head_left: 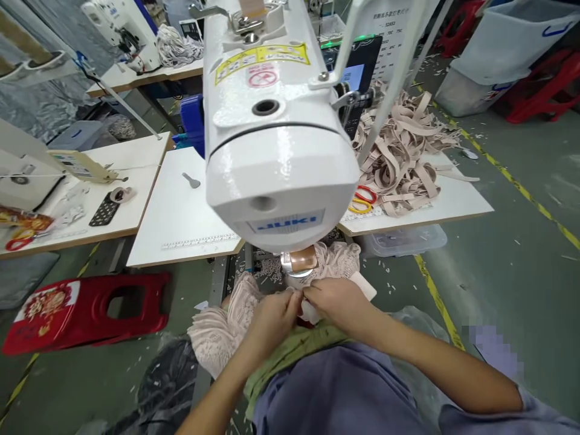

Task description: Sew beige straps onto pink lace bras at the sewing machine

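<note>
Below the head of a white sewing machine (281, 163), my two hands meet close to my lap. My left hand (274, 314) is closed, thumb and fingers pinching pale fabric. Close beside it, my right hand (335, 302) pinches the same fabric, its fingertips almost touching the left ones. Beige lace fabric (217, 338) spills out to the left of my left hand, and more of it is bunched just beyond my hands under the machine. A shiny metal part (299, 261) of the machine sits above my fingertips. The exact piece between my fingers is mostly hidden.
A heap of beige straps (403, 151) lies on the right tabletop beside red and yellow scissors (362, 199). The left white tabletop (181, 205) bears a small grey tool (191, 180) and a ruler. A red stool (90, 311) stands at left; plastic bins (498, 48) are at far right.
</note>
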### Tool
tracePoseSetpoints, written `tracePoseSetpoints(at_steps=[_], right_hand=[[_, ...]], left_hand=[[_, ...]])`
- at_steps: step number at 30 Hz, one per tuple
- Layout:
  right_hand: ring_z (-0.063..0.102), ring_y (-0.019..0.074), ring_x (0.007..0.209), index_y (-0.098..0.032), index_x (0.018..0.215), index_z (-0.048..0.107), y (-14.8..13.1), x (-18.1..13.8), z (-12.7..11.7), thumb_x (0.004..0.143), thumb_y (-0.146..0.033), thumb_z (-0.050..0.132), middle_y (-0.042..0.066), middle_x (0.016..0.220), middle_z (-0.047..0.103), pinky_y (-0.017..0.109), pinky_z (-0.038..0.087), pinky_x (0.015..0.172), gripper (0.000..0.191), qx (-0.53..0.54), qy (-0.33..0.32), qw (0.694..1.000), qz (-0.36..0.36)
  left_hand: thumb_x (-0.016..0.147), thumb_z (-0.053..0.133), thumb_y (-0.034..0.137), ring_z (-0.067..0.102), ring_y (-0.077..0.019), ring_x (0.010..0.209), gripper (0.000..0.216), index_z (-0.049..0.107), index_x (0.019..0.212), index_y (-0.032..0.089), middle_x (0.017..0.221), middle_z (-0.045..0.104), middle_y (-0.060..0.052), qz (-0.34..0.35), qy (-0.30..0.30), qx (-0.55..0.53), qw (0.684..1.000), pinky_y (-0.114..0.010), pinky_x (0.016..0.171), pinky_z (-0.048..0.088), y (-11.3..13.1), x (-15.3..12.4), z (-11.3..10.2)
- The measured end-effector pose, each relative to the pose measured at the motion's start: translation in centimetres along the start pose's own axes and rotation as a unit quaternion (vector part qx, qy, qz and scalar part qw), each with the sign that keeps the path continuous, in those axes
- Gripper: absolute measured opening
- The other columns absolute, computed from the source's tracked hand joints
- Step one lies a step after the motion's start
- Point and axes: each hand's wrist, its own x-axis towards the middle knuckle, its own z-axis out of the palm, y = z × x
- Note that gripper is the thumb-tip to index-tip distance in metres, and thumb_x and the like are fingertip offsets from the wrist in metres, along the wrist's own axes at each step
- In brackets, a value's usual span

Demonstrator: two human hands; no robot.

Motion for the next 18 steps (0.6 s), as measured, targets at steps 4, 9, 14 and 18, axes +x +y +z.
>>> tracePoseSetpoints(at_steps=[4,9,14,18], right_hand=[[0.064,0.0224,0.088,-0.018,0.104,0.068,1.5,-1.0,1.6,0.092,-0.013,0.051,0.010,0.094,0.070,0.034,0.050,0.076,0.021,0.020,0.085,0.996,0.015],[0.065,0.0231,0.092,-0.018,0.104,0.068,1.3,-1.8,0.4,0.094,-0.030,0.056,0.011,0.098,0.069,0.034,0.054,0.078,0.020,0.093,0.213,0.970,0.065],[0.068,0.0205,0.082,-0.018,0.095,0.072,0.4,-0.9,0.7,0.097,-0.033,0.053,0.008,0.090,0.072,0.031,0.054,0.067,0.024,0.101,0.201,0.972,0.069],[0.068,0.0193,0.076,-0.018,0.093,0.074,0.3,-1.0,1.2,0.097,-0.026,0.053,0.007,0.087,0.073,0.032,0.053,0.066,0.023,0.067,0.230,0.970,0.026]], left_hand=[[0.082,0.050,0.069,0.056,-0.0146,0.053,0.051,0.052,0.067,0.020,0.054,0.051,0.002,-0.018,-0.025,-0.135,0.990,-0.029,0.058,0.050,-0.6,1.0,0.5],[0.082,0.057,0.061,0.045,-0.0093,0.053,0.046,0.058,0.070,0.017,0.061,0.051,0.003,-0.003,0.029,-0.177,0.984,-0.023,0.054,0.039,-0.2,0.5,1.5],[0.087,0.056,0.046,0.041,-0.0108,0.055,0.034,0.063,0.071,0.017,0.057,0.045,0.005,0.026,0.071,-0.114,0.991,-0.023,0.054,0.032,-0.2,0.2,1.3],[0.091,0.049,0.043,0.041,-0.0118,0.054,0.036,0.061,0.069,0.017,0.057,0.048,0.004,0.038,0.083,-0.032,0.995,-0.023,0.053,0.033,0.0,-0.1,1.2]])
